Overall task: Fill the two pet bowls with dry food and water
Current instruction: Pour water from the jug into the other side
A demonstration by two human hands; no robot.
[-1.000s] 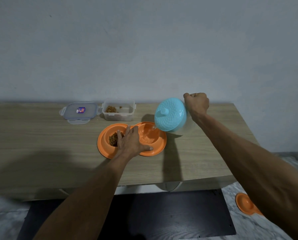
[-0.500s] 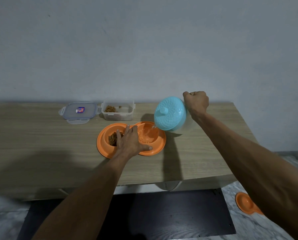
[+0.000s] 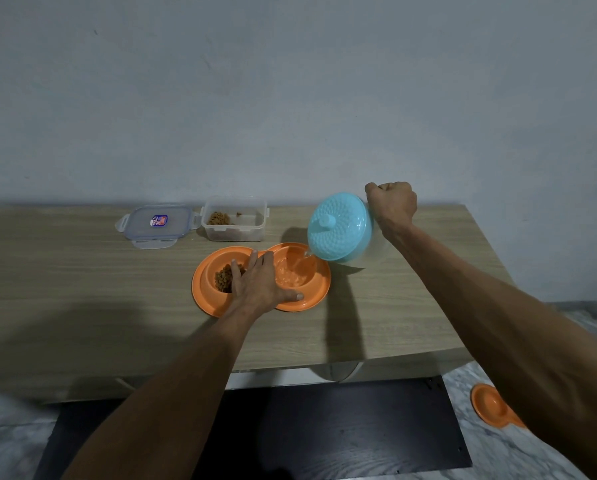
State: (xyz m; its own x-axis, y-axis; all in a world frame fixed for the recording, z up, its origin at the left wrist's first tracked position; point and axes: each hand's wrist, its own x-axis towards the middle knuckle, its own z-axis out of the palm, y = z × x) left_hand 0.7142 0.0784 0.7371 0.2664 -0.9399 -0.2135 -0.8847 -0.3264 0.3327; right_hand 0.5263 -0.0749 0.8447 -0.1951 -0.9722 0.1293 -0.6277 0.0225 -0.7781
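Observation:
An orange double pet bowl [image 3: 319, 292] lies on the wooden table [image 3: 82, 289]. Its left cup holds brown dry food [image 3: 223, 278]; its right cup holds water [image 3: 291, 271]. My left hand [image 3: 259, 285] lies flat across the middle of the bowl, fingers spread, pressing it down. My right hand [image 3: 392, 204] is closed on the handle of a jug with a light blue lid [image 3: 338, 228], tipped hard to the left above the bowl's right rim. A thin stream of water [image 3: 307, 254] runs from its spout into the right cup.
A clear food box [image 3: 234, 220] with some kibble stands behind the bowl, its lid [image 3: 156, 225] lying to the left. Another orange bowl [image 3: 491, 407] lies on the marble floor at the right. A black board [image 3: 290, 427] lies under the table's front edge.
The jug has stayed tilted and kept pouring, and the water in the right cup has risen a little. Both hands hold nearly the same places.

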